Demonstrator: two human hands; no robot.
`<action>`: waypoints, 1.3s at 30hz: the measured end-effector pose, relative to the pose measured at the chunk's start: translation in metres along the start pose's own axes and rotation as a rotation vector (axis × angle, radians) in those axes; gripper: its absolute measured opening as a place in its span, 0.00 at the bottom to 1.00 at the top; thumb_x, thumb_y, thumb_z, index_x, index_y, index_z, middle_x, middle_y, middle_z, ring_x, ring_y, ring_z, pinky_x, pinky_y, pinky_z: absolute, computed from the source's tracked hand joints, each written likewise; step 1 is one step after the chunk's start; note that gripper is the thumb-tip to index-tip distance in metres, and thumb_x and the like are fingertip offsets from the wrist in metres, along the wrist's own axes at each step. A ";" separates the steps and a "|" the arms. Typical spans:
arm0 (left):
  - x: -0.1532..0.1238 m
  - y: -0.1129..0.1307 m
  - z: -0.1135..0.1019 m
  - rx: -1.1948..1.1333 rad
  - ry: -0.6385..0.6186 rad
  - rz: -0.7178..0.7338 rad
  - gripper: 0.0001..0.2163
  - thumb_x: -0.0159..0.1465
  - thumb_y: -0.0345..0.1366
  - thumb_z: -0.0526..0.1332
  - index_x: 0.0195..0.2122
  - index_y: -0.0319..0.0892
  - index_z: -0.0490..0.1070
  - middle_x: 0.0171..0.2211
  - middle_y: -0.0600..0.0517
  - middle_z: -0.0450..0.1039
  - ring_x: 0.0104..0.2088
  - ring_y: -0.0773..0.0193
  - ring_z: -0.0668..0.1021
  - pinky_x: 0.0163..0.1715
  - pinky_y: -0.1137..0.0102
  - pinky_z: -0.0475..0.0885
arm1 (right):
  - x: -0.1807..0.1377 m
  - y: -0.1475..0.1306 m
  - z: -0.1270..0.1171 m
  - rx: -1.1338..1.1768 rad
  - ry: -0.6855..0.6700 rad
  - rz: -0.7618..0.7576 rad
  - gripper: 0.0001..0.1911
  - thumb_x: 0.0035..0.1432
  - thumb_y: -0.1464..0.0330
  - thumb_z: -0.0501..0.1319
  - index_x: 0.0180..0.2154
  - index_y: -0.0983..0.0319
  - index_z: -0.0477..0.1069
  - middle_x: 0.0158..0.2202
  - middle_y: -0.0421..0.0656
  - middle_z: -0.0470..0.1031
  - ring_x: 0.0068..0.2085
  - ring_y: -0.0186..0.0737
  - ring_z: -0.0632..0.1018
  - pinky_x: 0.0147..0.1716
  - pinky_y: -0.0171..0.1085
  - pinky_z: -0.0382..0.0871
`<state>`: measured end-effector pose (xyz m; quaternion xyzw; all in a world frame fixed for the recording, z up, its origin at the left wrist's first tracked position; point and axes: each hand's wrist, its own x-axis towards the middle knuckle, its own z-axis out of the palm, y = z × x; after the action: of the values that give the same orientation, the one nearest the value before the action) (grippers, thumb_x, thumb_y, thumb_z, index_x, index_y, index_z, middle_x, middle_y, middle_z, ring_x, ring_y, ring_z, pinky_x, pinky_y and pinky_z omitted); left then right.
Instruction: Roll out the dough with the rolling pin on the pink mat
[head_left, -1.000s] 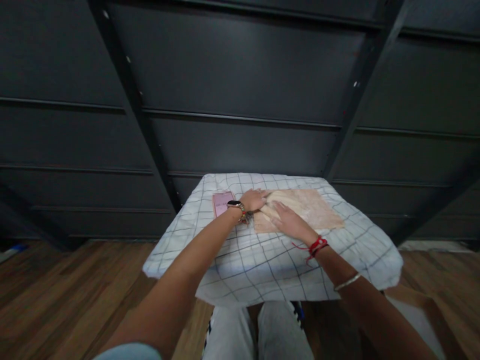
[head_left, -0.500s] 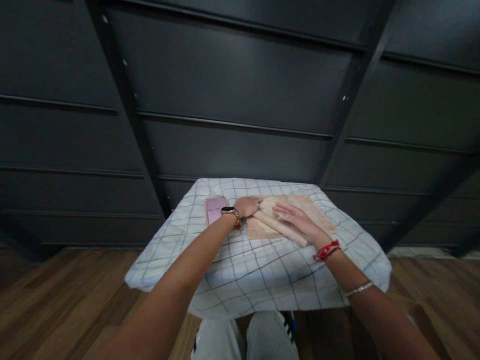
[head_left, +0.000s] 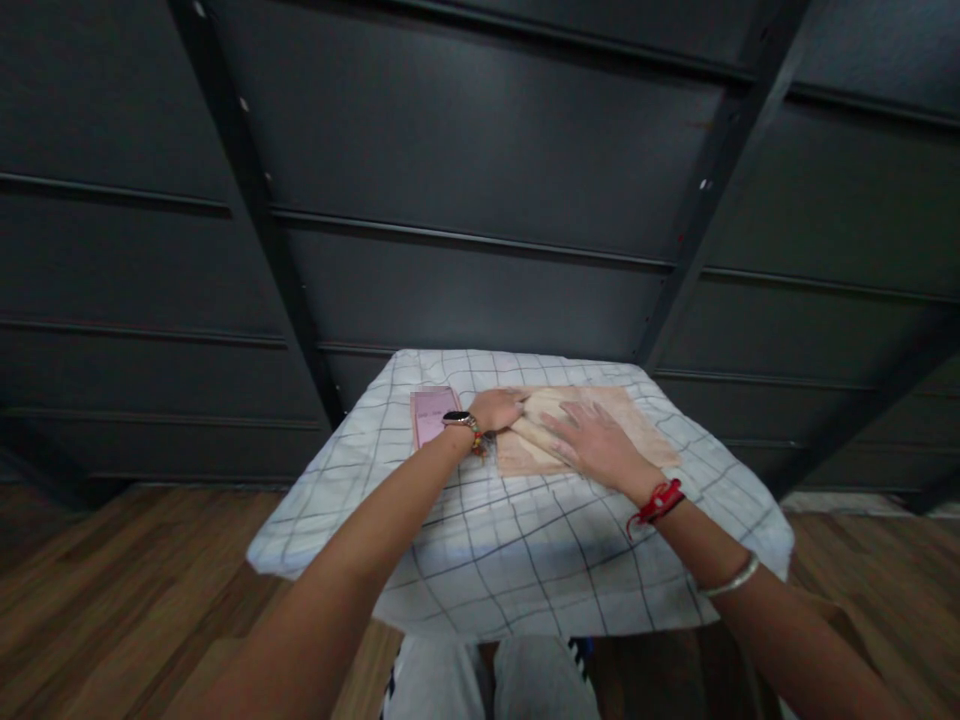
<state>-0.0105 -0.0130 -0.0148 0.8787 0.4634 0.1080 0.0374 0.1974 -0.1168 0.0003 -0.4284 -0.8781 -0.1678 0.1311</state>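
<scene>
A pale rolling pin (head_left: 534, 434) lies slantwise over light-coloured dough (head_left: 541, 402) on a tan board (head_left: 641, 432). My left hand (head_left: 496, 410), with a watch at its wrist, is closed at the pin's far left end. Its fingers partly hide what they grip there. Flat across the middle and near part of the pin rests my right hand (head_left: 600, 446), fingers spread and floury. It covers the pin's near right end and some of the dough.
A pink-screened phone or tablet (head_left: 431, 408) lies left of the board, beside my left wrist. White checked cloth (head_left: 480, 560) covers the small table. Dark panelled wall (head_left: 480, 150) stands right behind it. My knees (head_left: 491, 680) are at the near edge.
My right hand has come down from above the dough onto the rolling pin, its fingers spreading. My left hand stays nearly in place. The view has shifted slightly.
</scene>
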 end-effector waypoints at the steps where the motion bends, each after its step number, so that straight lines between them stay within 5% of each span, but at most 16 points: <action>1: 0.000 0.000 0.000 -0.006 0.007 0.003 0.20 0.63 0.34 0.47 0.55 0.46 0.67 0.56 0.54 0.67 0.53 0.63 0.71 0.50 0.73 0.64 | 0.001 -0.002 -0.003 -0.057 0.016 -0.005 0.23 0.64 0.60 0.50 0.60 0.55 0.60 0.58 0.52 0.63 0.57 0.54 0.66 0.55 0.58 0.55; 10: -0.003 0.003 -0.005 -0.001 0.009 0.001 0.20 0.62 0.33 0.48 0.55 0.46 0.67 0.54 0.54 0.68 0.53 0.61 0.70 0.50 0.72 0.63 | 0.001 -0.015 0.001 -0.202 0.050 -0.104 0.24 0.64 0.60 0.50 0.61 0.51 0.56 0.62 0.49 0.58 0.62 0.53 0.58 0.58 0.58 0.47; 19: -0.007 0.007 -0.006 0.038 -0.020 0.020 0.21 0.64 0.34 0.45 0.58 0.42 0.63 0.57 0.52 0.64 0.56 0.62 0.67 0.53 0.72 0.61 | -0.010 -0.028 0.021 -0.210 0.001 -0.102 0.24 0.63 0.68 0.52 0.60 0.54 0.60 0.59 0.51 0.62 0.59 0.52 0.63 0.55 0.52 0.57; 24: -0.009 0.002 -0.014 0.006 -0.018 0.118 0.19 0.65 0.36 0.48 0.56 0.45 0.64 0.59 0.51 0.62 0.59 0.56 0.62 0.57 0.58 0.54 | -0.010 -0.024 0.024 -0.155 0.021 -0.099 0.24 0.60 0.69 0.55 0.58 0.54 0.62 0.58 0.51 0.64 0.55 0.51 0.68 0.52 0.48 0.61; 29: -0.021 0.004 -0.021 -0.248 -0.069 0.361 0.14 0.61 0.41 0.57 0.46 0.43 0.70 0.47 0.50 0.71 0.47 0.60 0.72 0.47 0.69 0.64 | -0.008 -0.018 0.027 -0.040 0.003 -0.137 0.21 0.63 0.66 0.53 0.57 0.53 0.64 0.57 0.50 0.65 0.52 0.50 0.69 0.48 0.47 0.65; 39: -0.017 0.017 -0.027 -0.328 -0.279 0.334 0.13 0.56 0.38 0.62 0.43 0.43 0.70 0.40 0.52 0.73 0.37 0.64 0.73 0.36 0.74 0.65 | -0.006 -0.017 0.028 -0.004 -0.005 -0.147 0.21 0.65 0.63 0.49 0.58 0.49 0.62 0.61 0.48 0.59 0.52 0.51 0.69 0.46 0.47 0.63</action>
<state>-0.0120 -0.0375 0.0119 0.9316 0.2786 0.0639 0.2244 0.1851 -0.1191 -0.0299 -0.3636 -0.9072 -0.1777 0.1151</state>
